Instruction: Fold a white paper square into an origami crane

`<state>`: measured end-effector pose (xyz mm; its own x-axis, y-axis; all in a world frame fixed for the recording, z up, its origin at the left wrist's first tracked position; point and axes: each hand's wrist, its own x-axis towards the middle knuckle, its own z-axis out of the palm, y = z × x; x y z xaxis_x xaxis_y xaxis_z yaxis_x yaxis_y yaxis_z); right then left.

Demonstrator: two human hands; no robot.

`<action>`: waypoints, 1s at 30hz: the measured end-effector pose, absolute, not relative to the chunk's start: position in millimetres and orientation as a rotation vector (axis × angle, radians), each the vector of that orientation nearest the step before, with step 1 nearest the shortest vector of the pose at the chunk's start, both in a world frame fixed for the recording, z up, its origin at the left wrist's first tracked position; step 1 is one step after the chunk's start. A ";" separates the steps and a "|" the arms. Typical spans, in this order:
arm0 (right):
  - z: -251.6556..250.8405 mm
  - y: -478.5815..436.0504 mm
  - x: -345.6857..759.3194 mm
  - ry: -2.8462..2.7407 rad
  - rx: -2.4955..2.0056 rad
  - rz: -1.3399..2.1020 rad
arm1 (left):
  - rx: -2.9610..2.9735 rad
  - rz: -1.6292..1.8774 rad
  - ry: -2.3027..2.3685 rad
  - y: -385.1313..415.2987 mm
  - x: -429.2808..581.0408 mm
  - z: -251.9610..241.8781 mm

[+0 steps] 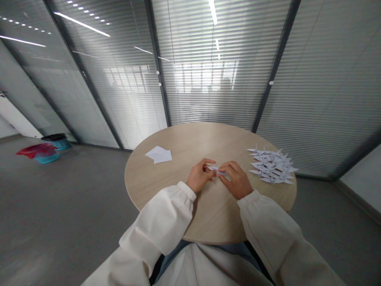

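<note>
A small folded piece of white paper (216,170) is between my two hands, just above or on the middle of the round table. My left hand (201,174) pinches its left end with thumb and fingers. On its right end, the fingers and thumb of my right hand (236,178) are closed. My fingers cover much of the paper, so its full shape is hidden. To the right lies a pile of folded white paper pieces with pointed ends, which look like origami cranes (272,165). Flat white paper sheets (159,154) rest at the left.
The round wooden table (205,137) stands before my lap, close to a glass partition with blinds (208,99). On the grey floor at the far left are a blue bin with a red bag (40,151) and another with a black bag (58,140).
</note>
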<state>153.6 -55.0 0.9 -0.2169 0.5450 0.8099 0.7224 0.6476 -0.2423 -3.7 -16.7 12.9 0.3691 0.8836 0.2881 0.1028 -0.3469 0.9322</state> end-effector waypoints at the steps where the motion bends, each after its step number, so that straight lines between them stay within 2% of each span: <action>1: 0.6 -54.7 153.9 -1.899 -1.003 -0.226 | 1.736 1.072 0.884 -16.7 -3.9 12.7; 12: 1.2 -55.2 152.9 -1.872 -1.016 -0.204 | 1.920 1.055 0.989 -16.3 -7.1 13.2; 30: -1.6 -56.2 151.7 -1.806 -1.210 -0.221 | 1.855 1.026 0.822 -23.7 -4.6 19.0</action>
